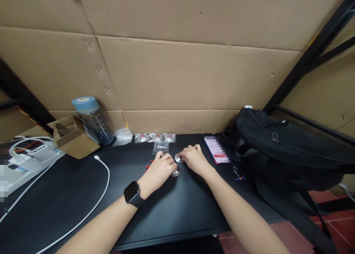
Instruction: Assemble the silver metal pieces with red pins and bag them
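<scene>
On the black table, my left hand (161, 169) has its fingers curled down at the edge of a round, shiny metal disc (176, 171). My right hand (196, 159), fingers bent, touches a second metal disc (178, 158) just behind the first. Whether either hand grips its disc is hard to tell, as the fingertips are partly hidden. Small red pieces (147, 167) lie left of my left hand, partly covered by it. Behind the hands lie a clear plastic bag (161, 147) and several wrapped discs with red parts (157, 137).
A blue-lidded bottle (95, 124), an open cardboard box (74, 139) and a power strip (36, 161) stand at the left, with a white cable (107, 187) nearer. A phone (217, 150), a keychain (238, 175) and a black bag (277, 146) are at the right. Cardboard (166, 73) rises behind.
</scene>
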The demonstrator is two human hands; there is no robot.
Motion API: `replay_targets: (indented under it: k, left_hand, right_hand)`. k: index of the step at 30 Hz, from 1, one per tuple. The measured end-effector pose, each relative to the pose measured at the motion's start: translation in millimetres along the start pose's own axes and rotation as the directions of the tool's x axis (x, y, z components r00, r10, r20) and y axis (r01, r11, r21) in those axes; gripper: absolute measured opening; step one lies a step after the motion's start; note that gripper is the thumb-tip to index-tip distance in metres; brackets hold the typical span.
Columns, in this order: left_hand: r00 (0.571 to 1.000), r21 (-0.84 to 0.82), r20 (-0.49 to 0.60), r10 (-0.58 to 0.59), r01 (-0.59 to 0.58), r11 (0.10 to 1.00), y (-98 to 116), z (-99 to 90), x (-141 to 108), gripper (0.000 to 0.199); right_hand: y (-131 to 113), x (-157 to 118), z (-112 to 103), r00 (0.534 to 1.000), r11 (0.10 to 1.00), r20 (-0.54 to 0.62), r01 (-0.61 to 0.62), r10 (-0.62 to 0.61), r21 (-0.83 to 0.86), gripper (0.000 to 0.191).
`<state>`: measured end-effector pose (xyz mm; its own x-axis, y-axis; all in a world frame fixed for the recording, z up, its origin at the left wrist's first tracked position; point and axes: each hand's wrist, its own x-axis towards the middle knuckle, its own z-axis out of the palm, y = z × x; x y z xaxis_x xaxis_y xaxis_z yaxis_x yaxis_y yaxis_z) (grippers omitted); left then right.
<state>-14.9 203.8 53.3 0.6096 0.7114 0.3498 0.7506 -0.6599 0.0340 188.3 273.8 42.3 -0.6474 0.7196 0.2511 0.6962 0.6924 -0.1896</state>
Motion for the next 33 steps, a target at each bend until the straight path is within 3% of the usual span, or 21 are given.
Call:
replay_targets:
  k: [8, 11, 13, 17, 20, 23, 25, 30, 33]
  left_hand:
    - [0.968, 0.002, -0.17, -0.185, 0.188, 0.982, -24.4, -11.2, -6.6, 0.016]
    - [0.95, -0.021, -0.193, -0.244, 0.245, 0.969, -28.5, -15.4, -7.5, 0.016]
    - [0.939, -0.045, -0.199, -0.279, 0.276, 0.96, -30.7, -16.1, -8.0, 0.016]
    - [0.891, -0.148, -0.233, -0.391, 0.365, 0.919, -34.1, -13.9, -7.6, 0.019]
    - [0.821, -0.292, -0.243, -0.517, 0.447, 0.846, -32.6, -11.1, -5.7, 0.022]
    - [0.769, -0.433, -0.225, -0.598, 0.471, 0.769, -27.0, -7.8, -3.7, 0.023]
    - [0.766, -0.487, -0.211, -0.607, 0.456, 0.745, -22.4, -5.3, -2.7, 0.022]
    - [0.789, -0.492, -0.178, -0.588, 0.446, 0.748, -14.6, -0.5, -1.8, 0.019]
    - [0.798, -0.454, -0.165, -0.579, 0.46, 0.763, -12.9, -0.3, -1.9, 0.02]
  right_hand:
    - [1.3, 3.1, 0.7, 0.997, 0.997, -0.073, -0.045, 0.04, -0.066, 0.011]
    - [-3.5, 2.4, -3.3, 0.997, 0.997, -0.082, -0.011, 0.018, 0.076, 0.01]
    - [-7.9, 2.3, -6.4, 0.988, 0.97, -0.146, -0.021, 0.058, 0.244, 0.01]
    - [-14.3, 4.4, -11.0, 0.907, 0.805, -0.325, -0.025, 0.268, 0.593, 0.015]
    - [-17.7, 6.3, -9.0, 0.865, 0.701, -0.345, -0.011, 0.364, 0.713, 0.016]
    - [-24.5, 7.6, -1.0, 0.863, 0.624, -0.326, 0.015, 0.387, 0.781, 0.015]
    - [-31.1, 8.1, 5.1, 0.874, 0.548, -0.293, 0.037, 0.387, 0.836, 0.014]
    - [-44.2, 7.6, 10.0, 0.917, 0.188, -0.066, -0.01, 0.392, 0.982, 0.02]
    - [-45.0, 5.9, 7.0, 0.927, 0.022, 0.042, -0.054, 0.374, 0.998, 0.024]
